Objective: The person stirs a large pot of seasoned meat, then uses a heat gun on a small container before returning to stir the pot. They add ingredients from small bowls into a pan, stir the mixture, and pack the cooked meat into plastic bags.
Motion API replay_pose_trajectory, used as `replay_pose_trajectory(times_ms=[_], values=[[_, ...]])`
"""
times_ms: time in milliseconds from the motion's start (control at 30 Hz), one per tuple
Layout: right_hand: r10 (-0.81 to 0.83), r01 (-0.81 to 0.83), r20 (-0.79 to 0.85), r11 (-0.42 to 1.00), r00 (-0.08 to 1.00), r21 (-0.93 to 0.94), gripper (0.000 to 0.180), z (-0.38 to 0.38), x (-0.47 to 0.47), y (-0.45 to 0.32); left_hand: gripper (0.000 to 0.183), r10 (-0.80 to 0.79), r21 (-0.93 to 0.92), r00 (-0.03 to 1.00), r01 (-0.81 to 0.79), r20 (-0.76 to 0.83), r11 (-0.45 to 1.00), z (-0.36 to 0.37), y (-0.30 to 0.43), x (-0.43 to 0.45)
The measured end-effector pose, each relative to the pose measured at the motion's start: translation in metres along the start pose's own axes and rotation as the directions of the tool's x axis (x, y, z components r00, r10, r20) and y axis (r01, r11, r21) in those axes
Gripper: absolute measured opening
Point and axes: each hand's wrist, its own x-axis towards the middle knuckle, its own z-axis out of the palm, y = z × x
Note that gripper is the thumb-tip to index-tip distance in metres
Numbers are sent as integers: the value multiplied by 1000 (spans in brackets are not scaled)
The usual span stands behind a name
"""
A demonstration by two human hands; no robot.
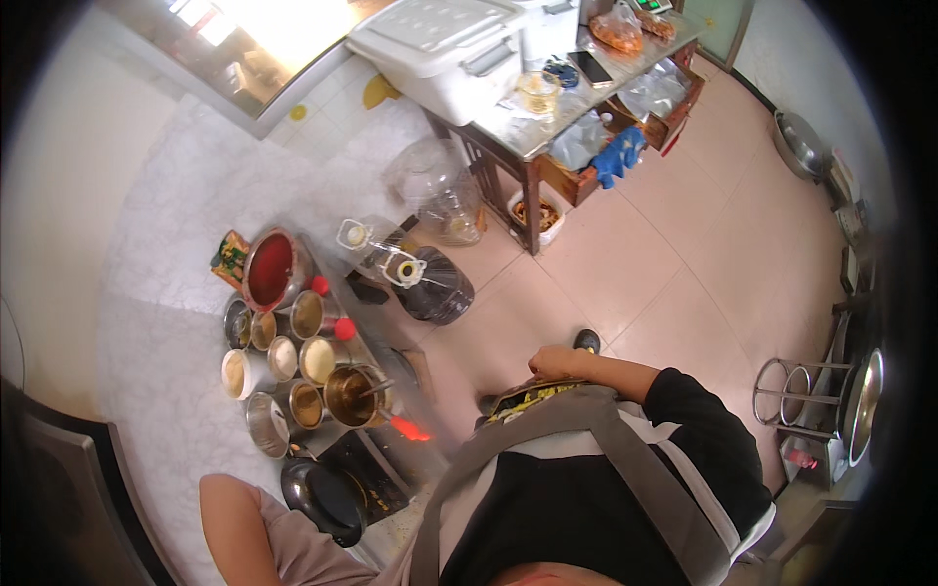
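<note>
My right hand (557,363) is in front of my waist, its fingers curled beside a yellow-and-black patterned part of my apron (538,399). Whether it grips the cloth is hidden. My left hand is out of view; only the bent arm shows at the lower left. Near that arm, a black frying pan (322,502) sits by a black cooktop (363,469). Beyond it stand several seasoning containers, among them a metal pot of brown liquid (352,395) with a utensil in it, a tub of pale powder (319,360) and a large pot with red contents (272,269).
Large plastic jugs (436,286) stand on the tiled floor. A side table (506,135) carries a white lidded bin (440,44), a phone (591,68) and bagged food (617,31). Its drawers protrude, a blue glove (619,155) over one. A metal rack (799,395) stands right.
</note>
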Motion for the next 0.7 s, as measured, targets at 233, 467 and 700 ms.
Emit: replay_pose_trajectory(times_ms=[233,467,700], values=[[178,-163,-177,982,968,98,21,-41,-93,131,41,166,-438,975,-216,-149,873,102,-66,97],[446,-267,-452,874,772,406,19,-36,-182,223,43,294,-765,911,-403,-287,502,174,-128,166],[492,-137,-217,588,843,797,24,-35,-210,280,45,379,-790,837,-519,-394,326,248,-209,208]])
